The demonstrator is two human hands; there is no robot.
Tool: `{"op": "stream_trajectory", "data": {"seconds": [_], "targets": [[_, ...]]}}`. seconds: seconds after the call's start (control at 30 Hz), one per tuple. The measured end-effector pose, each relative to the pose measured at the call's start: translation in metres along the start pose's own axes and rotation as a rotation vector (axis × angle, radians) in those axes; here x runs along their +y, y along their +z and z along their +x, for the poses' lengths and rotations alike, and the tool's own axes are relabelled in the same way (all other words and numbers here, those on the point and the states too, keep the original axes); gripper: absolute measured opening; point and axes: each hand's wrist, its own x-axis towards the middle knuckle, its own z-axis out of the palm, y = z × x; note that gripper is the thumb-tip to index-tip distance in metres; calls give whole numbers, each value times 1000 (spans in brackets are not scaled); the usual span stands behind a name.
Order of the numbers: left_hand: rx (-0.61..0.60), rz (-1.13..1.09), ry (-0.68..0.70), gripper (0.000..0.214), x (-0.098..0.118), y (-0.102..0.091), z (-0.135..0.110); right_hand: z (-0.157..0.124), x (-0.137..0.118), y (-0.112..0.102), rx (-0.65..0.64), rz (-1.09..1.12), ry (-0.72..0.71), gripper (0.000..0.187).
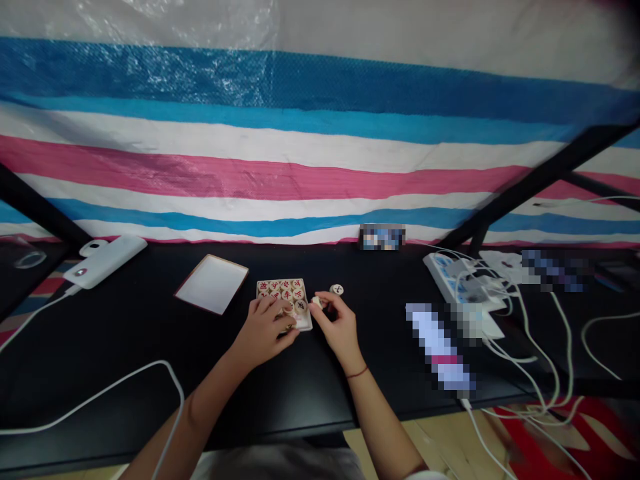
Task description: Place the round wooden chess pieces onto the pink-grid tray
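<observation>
A small white tray [259, 287] of round wooden chess pieces with red and black characters sits on the black table [125, 333]. My left hand [265, 330] rests over the tray's near half, fingers curled on the pieces. My right hand [337, 327] is just right of the tray, pinching one round piece [317, 302] between thumb and fingers. Another piece [337, 289] with a black mark lies alone on the table beyond my right hand. A red string circles my right wrist.
The tray's white lid [212, 283] lies to the left. A white power bank [105, 261] with cable sits far left. A power strip [457, 280] with several white cables is at right. A striped tarp [300, 153] hangs behind.
</observation>
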Motion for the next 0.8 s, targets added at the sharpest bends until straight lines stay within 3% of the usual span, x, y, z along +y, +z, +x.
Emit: {"op": "stream_trajectory", "data": {"seconds": [0.47,0.8], "targets": [[39,22,-40,19,-4,1,-4,-9,-12,0,-150,-72,-244,12],[1,31,-37,25,-9,2,-8,-11,-14,-1,-181,-92,-306,9]]}}
